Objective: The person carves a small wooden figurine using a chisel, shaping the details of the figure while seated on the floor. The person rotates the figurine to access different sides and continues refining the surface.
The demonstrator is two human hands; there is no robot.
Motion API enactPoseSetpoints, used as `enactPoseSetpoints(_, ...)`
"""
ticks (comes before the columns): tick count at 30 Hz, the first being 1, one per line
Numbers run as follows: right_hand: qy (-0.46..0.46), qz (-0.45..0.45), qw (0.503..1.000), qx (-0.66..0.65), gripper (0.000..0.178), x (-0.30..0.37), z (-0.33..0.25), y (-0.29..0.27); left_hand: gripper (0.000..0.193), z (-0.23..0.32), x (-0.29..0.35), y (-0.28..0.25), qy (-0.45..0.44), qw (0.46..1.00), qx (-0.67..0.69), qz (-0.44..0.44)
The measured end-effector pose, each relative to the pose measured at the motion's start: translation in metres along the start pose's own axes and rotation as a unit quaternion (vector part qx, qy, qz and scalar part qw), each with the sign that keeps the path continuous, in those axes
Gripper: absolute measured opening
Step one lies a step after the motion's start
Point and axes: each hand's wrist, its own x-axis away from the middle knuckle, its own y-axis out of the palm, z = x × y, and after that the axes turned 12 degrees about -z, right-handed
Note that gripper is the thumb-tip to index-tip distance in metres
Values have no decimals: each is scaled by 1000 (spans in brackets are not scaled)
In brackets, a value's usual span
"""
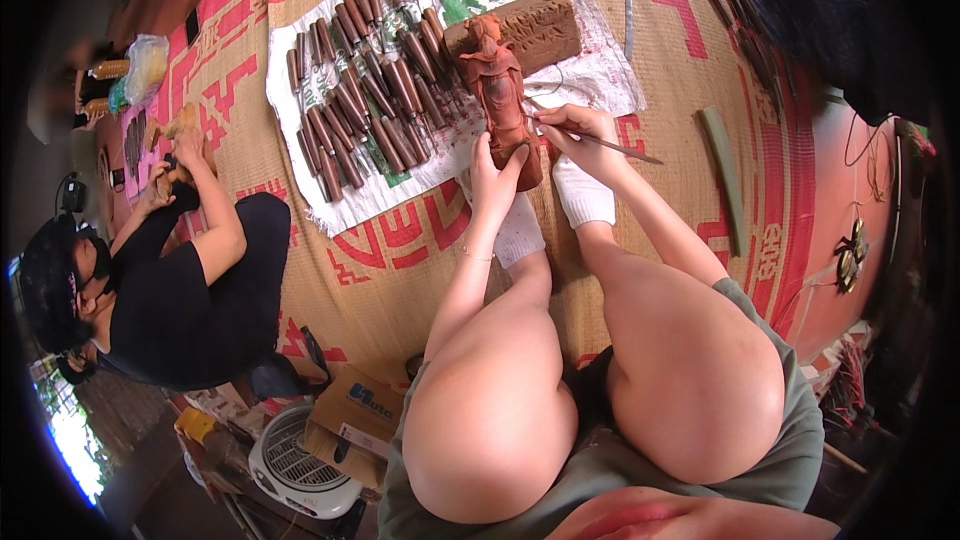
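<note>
At far left, a clear plastic bag (148, 70) lies beside bottles of amber liquid (108, 70); nearby, a seated co-worker in dark clothing (170, 310) bends over a pale piece (180, 126) held at the hands. Below, a round white appliance with a wire grille (312, 503) stands next to an open cardboard box (357, 408). On the patterned woven mat (390, 305) is spread a printed white sheet (612, 70), bearing rows of dark-handled tools (402, 85), laid close together at a slant. Right of these, the left hand (497, 170) grips the lower part of a reddish-brown carved figure (500, 90), thumb across its front; the figure stands between the person's white-socked feet, its upper part before a brown wooden block (548, 30). The right hand (582, 130) is closed around a slender tool (622, 149), tip directed toward the figure's right side; contact cannot be determined. Farther right lie a narrow grey strip (629, 22), a long greenish bar (722, 175) and, at upper right, a cluster of dark rods (752, 45).
</note>
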Motion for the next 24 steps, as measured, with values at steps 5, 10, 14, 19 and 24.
enactPoseSetpoints(5,-22,17,1000,-9,13,-11,0,0,78,0,-8,0,-13,999,36,1)
enactPoseSetpoints(10,42,26,996,78,11,-35,3,4,73,-3,-8,11,40,997,-46,43)
enactPoseSetpoints(14,-34,70,993,89,11,-43,22,8,70,-5,-8,23,65,996,-38,56)
enactPoseSetpoints(19,19,-21,996,89,15,-35,16,6,67,-6,-6,27,81,992,70,61)
enactPoseSetpoints(24,-65,22,996,59,16,-36,8,2,69,-6,-6,35,64,995,52,56)
